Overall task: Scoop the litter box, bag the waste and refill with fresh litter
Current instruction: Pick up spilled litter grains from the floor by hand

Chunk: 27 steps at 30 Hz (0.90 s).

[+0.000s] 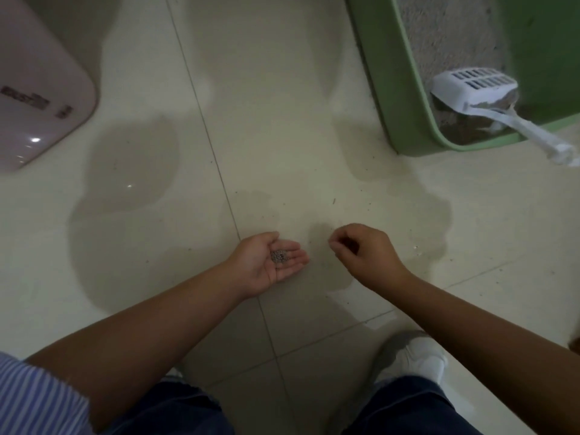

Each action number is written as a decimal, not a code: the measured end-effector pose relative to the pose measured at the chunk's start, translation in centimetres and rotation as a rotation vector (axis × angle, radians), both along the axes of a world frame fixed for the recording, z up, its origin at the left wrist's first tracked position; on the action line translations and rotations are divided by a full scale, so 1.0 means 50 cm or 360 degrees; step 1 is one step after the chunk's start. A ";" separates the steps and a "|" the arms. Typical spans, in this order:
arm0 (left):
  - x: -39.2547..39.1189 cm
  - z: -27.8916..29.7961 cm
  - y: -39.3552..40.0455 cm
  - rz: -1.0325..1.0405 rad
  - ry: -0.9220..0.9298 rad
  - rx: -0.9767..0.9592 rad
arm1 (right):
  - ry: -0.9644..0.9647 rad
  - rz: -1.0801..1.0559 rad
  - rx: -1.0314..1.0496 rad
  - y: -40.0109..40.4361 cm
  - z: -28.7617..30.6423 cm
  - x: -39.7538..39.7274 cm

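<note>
- Hands low over the floor [282, 89], near the middle of the view: the left hand [270, 262] lies palm up, its grip open and cupped, with a small heap of grey litter grains [279, 256] resting in the palm.
- Just right of it, apart and not touching, the right hand [364, 249] hangs knuckles up with the fingers curled in and thumb and forefinger pinched; whether that grip holds a grain is too small to tell.
- Between and around the hands the pale tiles are bare except for scattered dark specks, mostly to the right and far side; a grout line runs from far left toward the near middle, under the left wrist.
- Far right, well apart from the hands, stands the green litter box [398, 98], its rounded near-left corner toward the open floor, grey litter inside.
- A white slotted scoop [474, 86] lies in that box, its handle crossing the near rim and jutting out to the right.
- Far left sits a pink appliance [40, 98], its rounded corner edging the open floor.
- A white shoe [414, 359] rests near right.
</note>
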<state>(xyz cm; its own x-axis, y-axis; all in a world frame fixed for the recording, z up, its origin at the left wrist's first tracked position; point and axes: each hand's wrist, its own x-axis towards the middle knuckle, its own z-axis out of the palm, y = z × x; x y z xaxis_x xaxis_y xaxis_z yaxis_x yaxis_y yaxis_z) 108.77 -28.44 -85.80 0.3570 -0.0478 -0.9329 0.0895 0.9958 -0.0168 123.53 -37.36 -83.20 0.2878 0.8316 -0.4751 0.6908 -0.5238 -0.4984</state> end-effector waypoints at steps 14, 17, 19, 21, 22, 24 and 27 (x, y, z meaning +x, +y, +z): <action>-0.039 0.001 0.000 0.0061 -0.0010 0.0114 | -0.0426 -0.0218 -0.0166 -0.031 -0.066 0.009; -0.060 0.003 0.009 0.0144 0.0042 0.0149 | -0.0235 0.0078 -0.0100 -0.026 -0.056 -0.058; -0.073 0.003 0.017 0.0226 0.0075 0.0173 | -0.0199 0.0148 0.0046 -0.012 -0.056 -0.078; -0.084 0.003 0.025 0.0293 0.0100 0.0217 | -0.0357 0.0279 0.0190 0.019 -0.065 -0.092; -0.089 0.003 0.029 0.0333 0.0112 0.0239 | -0.0442 0.0374 0.0212 0.034 -0.074 -0.103; -0.098 0.005 0.041 0.0434 0.0125 0.0274 | -0.0581 0.0550 0.0151 0.057 -0.091 -0.140; -0.111 0.010 0.060 0.0558 0.0132 0.0324 | -0.0602 0.0588 0.0008 0.062 -0.114 -0.192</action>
